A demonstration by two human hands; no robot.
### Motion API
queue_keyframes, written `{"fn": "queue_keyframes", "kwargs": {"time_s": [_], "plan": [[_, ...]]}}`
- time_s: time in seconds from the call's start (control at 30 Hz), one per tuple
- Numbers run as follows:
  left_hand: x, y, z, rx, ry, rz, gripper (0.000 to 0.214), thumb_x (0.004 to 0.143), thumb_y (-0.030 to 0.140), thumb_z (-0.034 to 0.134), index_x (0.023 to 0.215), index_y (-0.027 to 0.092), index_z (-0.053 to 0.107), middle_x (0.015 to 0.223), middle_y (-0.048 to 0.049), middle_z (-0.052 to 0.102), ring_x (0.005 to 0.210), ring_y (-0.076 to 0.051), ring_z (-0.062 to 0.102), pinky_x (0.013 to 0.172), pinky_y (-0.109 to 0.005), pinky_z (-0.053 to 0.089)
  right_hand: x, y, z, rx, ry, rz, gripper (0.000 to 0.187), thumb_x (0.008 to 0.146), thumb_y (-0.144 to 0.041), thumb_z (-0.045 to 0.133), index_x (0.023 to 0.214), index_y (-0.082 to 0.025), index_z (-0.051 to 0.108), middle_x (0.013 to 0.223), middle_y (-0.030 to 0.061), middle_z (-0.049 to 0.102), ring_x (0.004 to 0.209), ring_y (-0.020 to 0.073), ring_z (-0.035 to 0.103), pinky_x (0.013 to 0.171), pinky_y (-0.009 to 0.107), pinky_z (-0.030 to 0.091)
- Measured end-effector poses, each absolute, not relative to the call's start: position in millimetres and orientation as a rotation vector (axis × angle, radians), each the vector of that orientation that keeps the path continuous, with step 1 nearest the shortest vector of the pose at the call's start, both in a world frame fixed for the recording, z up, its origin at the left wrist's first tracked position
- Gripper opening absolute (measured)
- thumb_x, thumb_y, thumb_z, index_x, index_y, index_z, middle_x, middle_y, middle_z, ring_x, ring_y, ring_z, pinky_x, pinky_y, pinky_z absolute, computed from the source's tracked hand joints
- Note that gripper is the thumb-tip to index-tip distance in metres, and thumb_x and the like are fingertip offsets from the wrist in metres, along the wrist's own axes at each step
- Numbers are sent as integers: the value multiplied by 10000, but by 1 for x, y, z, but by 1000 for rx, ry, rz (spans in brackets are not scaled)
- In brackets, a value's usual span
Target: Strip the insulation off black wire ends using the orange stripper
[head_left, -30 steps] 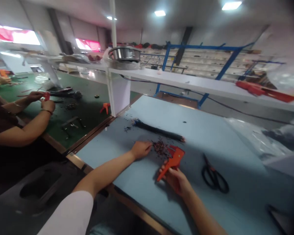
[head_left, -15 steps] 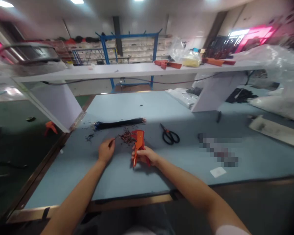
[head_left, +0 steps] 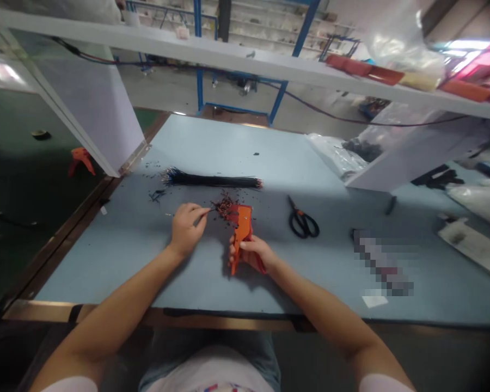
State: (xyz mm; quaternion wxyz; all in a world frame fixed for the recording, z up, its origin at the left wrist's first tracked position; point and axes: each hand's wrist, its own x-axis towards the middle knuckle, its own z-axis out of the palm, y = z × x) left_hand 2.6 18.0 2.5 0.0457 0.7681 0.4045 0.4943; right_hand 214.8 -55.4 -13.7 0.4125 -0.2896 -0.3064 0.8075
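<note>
My left hand (head_left: 188,227) is closed in a pinch with its fingertips pointing right. Between thumb and forefinger is a thin dark wire (head_left: 209,210), most of it hidden by the hand. My right hand (head_left: 253,251) grips the handles of an orange wire stripper (head_left: 244,222), its head upward and turned toward the left hand. Wire and tool are apart. Beside the tool's head lies a pile of small dark and coppery scraps (head_left: 224,204). Behind it, a bundle of black wires (head_left: 216,180) stretches across the blue-grey tabletop (head_left: 139,272).
Black-handled scissors (head_left: 302,220) lie right of the stripper. Farther right are a blurred-out object (head_left: 381,264), a white paper (head_left: 374,301) and a pale tray (head_left: 473,245). A white shelf (head_left: 228,51) spans the back on upright panels. Another orange tool (head_left: 81,160) is at left.
The view has tilted downward, so the shelf stands higher in the picture. My left hand has turned, its fingertips now pointing more to the right. My right hand still grips the wire stripper.
</note>
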Motion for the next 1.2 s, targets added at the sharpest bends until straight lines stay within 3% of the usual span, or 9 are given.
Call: {"fn": "queue_keyframes", "kwargs": {"time_s": [0.33,0.6,0.97,1.2], "plan": [[1,13,4,2793,1082,1391,194,801,133,563,952,207,660,809,-43,648,760,-160,537,700,-307,409,223,-62,-13,-723,-803,2076,332,731,-245,713,992,-122,549,815,52,635,724,198,652,685,375,539],[2,11,7,2804,1059,1377,214,806,138,546,968,237,644,820,-33,650,765,-154,548,714,-309,416,225,-67,-11,-733,-935,2065,353,740,-247,707,1027,-114,551,839,60,634,749,191,650,650,339,557],[2,6,8,2791,1066,1354,235,827,159,511,991,259,646,838,-21,650,787,-150,544,737,-310,410,223,-71,-2,-706,-984,2068,351,764,-336,692,997,-120,543,813,58,631,734,215,642,636,398,560],[2,6,9,2769,1019,1425,247,813,138,532,993,265,645,847,-12,646,787,-140,534,747,-302,416,223,-74,-3,-700,-988,2079,325,799,-366,660,974,-116,548,779,59,635,686,199,651,627,379,547]]}}
